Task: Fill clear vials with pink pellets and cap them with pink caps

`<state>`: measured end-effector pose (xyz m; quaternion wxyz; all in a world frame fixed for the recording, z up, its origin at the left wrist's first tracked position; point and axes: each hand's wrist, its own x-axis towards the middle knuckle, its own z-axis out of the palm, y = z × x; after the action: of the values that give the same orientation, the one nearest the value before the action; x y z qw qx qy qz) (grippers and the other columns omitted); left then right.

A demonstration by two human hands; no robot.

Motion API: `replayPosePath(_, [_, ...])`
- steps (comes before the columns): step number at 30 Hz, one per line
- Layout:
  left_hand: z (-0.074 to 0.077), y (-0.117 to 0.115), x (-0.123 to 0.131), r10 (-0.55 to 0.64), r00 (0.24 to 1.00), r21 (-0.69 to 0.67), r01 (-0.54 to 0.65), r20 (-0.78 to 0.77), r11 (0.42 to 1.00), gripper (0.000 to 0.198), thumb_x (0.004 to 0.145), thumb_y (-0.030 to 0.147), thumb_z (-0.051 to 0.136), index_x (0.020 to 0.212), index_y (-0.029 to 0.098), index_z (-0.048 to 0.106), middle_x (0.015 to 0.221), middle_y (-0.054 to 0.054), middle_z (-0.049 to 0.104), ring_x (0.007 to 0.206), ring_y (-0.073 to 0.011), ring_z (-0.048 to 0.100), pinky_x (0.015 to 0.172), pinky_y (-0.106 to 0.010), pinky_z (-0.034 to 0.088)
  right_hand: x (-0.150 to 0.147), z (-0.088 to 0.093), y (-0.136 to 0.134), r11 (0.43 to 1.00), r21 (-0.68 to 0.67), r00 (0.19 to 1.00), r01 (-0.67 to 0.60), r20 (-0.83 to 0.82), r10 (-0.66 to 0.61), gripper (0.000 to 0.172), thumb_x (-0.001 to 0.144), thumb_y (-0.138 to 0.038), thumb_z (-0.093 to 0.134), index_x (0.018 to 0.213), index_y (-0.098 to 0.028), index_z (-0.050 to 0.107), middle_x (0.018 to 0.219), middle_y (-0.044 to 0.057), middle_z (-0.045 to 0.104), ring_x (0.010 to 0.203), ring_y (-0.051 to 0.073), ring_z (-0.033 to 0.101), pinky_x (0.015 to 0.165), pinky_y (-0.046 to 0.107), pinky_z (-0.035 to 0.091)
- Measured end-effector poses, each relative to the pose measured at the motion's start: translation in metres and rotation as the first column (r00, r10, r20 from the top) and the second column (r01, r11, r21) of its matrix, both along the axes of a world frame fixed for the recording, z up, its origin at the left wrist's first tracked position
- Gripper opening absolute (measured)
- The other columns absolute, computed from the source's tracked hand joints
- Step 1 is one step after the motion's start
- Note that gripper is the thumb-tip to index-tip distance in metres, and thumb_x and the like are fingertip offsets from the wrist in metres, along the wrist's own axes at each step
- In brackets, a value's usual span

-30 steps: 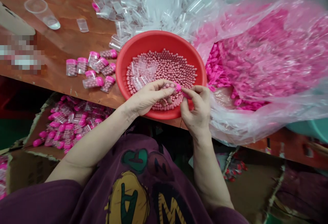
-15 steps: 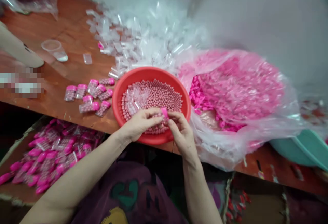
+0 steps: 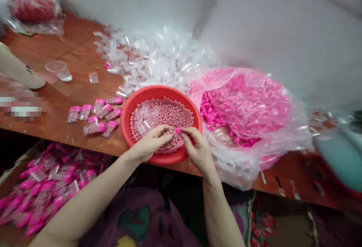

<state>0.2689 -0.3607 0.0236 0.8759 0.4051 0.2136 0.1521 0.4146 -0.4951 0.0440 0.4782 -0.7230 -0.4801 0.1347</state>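
Fingers pinched: left hand a beaded vial, right hand its cap; capped vials lay left, empty tubes far.

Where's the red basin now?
In the head view, the red basin sits just left of centre on the table, between capped bottles on its left and the bag of pink pieces on its right.

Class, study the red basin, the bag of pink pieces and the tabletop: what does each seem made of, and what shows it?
Red basin: probably plastic, smooth and slightly glossy, with even colour and a rounded rim. Bag: likely thin clear plastic film; it wrinkles and shines. Tabletop: perhaps coated wood, reddish-brown with a soft sheen.
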Motion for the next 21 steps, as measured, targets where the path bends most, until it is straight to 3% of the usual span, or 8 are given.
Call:
replayPosePath(4, [-0.003, 0.005, 0.000, 0.017, 0.999, -0.022, -0.017, 0.041, 1.000, 0.039, 0.077, 0.028, 0.095, 0.107, 0.016, 0.074, 0.111, -0.004, 0.074, 0.096, -0.0134, 0.066, 0.087, -0.026, 0.052, 0.004, -0.005, 0.000, 0.998, 0.039, 0.956, 0.049, 0.287, -0.058, 0.017, 0.102, -0.023, 0.069, 0.113, -0.025, 0.081, 0.109, 0.008, 0.081, 0.105, 0.024, 0.075, 0.099, 0.044, 0.060])
replayPosePath(7, [-0.006, 0.009, -0.001, 0.002, 1.000, -0.042, 0.000, 0.026, 0.999, 0.035, 0.081, 0.027, 0.091, 0.110, 0.017, 0.074, 0.113, -0.004, 0.074, 0.093, -0.0122, 0.067, 0.078, -0.023, 0.051, 0.003, -0.007, 0.001, 0.990, 0.114, 0.953, 0.086, 0.280, -0.115, 0.017, 0.102, -0.023, 0.070, 0.114, -0.026, 0.081, 0.109, 0.007, 0.081, 0.104, 0.023, 0.076, 0.096, 0.042, 0.062])
replayPosePath(10, [-0.005, 0.011, -0.002, -0.015, 0.999, -0.037, 0.016, 0.033, 0.999, 0.034, 0.082, 0.028, 0.091, 0.110, 0.017, 0.073, 0.113, -0.004, 0.074, 0.089, -0.0109, 0.067, 0.073, -0.021, 0.050, -0.004, -0.002, 0.002, 0.990, 0.135, 0.972, 0.042, 0.224, -0.072, 0.016, 0.102, -0.023, 0.070, 0.114, -0.027, 0.081, 0.107, 0.005, 0.082, 0.100, 0.021, 0.077, 0.090, 0.038, 0.063])
replayPosePath(14, [-0.005, 0.011, -0.002, -0.061, 0.996, 0.003, 0.061, 0.067, 0.998, 0.032, 0.082, 0.027, 0.091, 0.106, 0.015, 0.074, 0.103, -0.002, 0.073, 0.084, -0.0086, 0.065, 0.078, -0.022, 0.053, -0.009, 0.000, 0.004, 0.991, 0.129, 0.974, -0.040, 0.225, 0.010, 0.016, 0.103, -0.023, 0.069, 0.113, -0.027, 0.080, 0.107, 0.004, 0.082, 0.098, 0.020, 0.077, 0.088, 0.037, 0.063])
replayPosePath(17, [-0.005, 0.011, -0.001, -0.056, 0.997, -0.004, 0.056, 0.047, 0.998, 0.028, 0.083, 0.024, 0.090, 0.104, 0.015, 0.074, 0.102, -0.002, 0.072, 0.082, -0.0076, 0.064, 0.078, -0.022, 0.052, -0.005, -0.005, 0.003, 0.994, 0.099, 0.956, -0.050, 0.291, 0.020, 0.017, 0.104, -0.022, 0.068, 0.114, -0.027, 0.081, 0.109, 0.005, 0.081, 0.101, 0.021, 0.076, 0.092, 0.039, 0.063])
replayPosePath(21, [-0.005, 0.011, 0.000, -0.004, 1.000, -0.042, 0.004, 0.000, 0.999, 0.023, 0.085, 0.019, 0.086, 0.104, 0.015, 0.073, 0.102, -0.002, 0.072, 0.085, -0.0100, 0.066, 0.077, -0.023, 0.053, 0.004, -0.011, 0.002, 0.993, 0.091, 0.887, 0.069, 0.450, -0.103, 0.018, 0.103, -0.025, 0.070, 0.116, -0.029, 0.082, 0.113, 0.006, 0.081, 0.105, 0.025, 0.074, 0.098, 0.046, 0.061])
